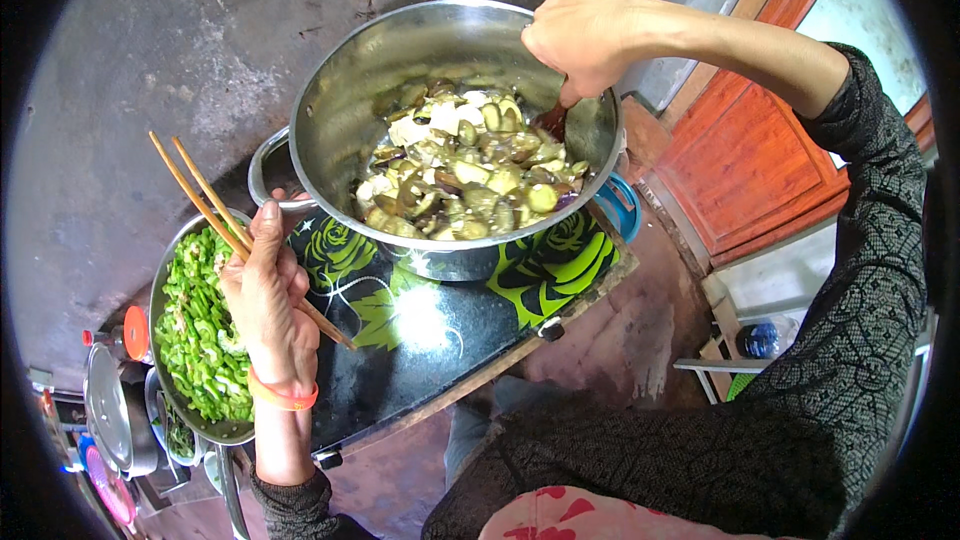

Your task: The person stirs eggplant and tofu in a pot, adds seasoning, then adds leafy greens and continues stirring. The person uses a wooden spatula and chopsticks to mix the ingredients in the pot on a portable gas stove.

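A large steel pot (330, 110) holds chopped cooked eggplant (470, 170) with pale white pieces among it. My right hand (578, 35) is closed around a brown wooden spatula (553, 122), whose blade dips into the eggplant at the pot's right side. A pair of wooden chopsticks (195, 180) is gripped in my left hand (268, 285), pointing up to the left. The fingertips of that hand reach the pot's left handle (262, 168); whether they grip it, I cannot tell. Beside this hand sits a pan (160, 310) of chopped green vegetables (205, 330).
Beneath the pot is a black glass stovetop (400, 380) with green flower patterns and knobs on its front edge. A lidded pot (108, 410) and other kitchenware stand at the lower left. Orange-red wooden panels (750, 160) and a metal rack (700, 365) are at the right.
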The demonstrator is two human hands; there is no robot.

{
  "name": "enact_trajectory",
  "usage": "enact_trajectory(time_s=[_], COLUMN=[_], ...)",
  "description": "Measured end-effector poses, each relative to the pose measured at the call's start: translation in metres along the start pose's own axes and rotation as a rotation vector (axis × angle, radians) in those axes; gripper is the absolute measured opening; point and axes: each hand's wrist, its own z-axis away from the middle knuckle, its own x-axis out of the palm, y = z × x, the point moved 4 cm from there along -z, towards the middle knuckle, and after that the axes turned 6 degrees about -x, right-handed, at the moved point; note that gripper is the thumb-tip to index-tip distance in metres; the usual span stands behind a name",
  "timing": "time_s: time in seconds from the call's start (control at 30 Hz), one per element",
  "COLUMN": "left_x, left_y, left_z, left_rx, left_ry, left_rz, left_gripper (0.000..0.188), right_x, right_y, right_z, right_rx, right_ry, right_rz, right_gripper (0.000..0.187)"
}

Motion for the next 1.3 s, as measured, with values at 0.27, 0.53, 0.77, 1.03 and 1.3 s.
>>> enact_trajectory(time_s=[0.27,0.53,0.77,1.03,1.3], left_x=[-0.006,-0.013,-0.012,-0.008,-0.01], left_y=[-0.002,0.001,0.01,0.005,0.005], left_z=[-0.004,0.003,-0.004,-0.004,0.002], left_rx=[-0.015,-0.025,-0.01,-0.013,-0.023], left_ry=[-0.002,0.082,0.059,0.04,0.046], left_rz=[0.012,0.04,0.06,0.049,0.017], left_gripper=[0.036,0.03,0.024,0.022,0.025], right_x=[0.013,-0.026,0.004,-0.026,-0.073], right_y=[-0.006,0.036,-0.003,0.004,-0.027], right_z=[0.0,-0.012,-0.036,0.03,-0.037], right_rx=[0.146,0.249,-0.037,-0.104,-0.476], right_ry=[-0.022,0.37,0.614,0.542,1.216], right_rz=[-0.58,-0.081,0.251,0.023,0.425], right_gripper=[0.046,0.03,0.019,0.031,0.005])
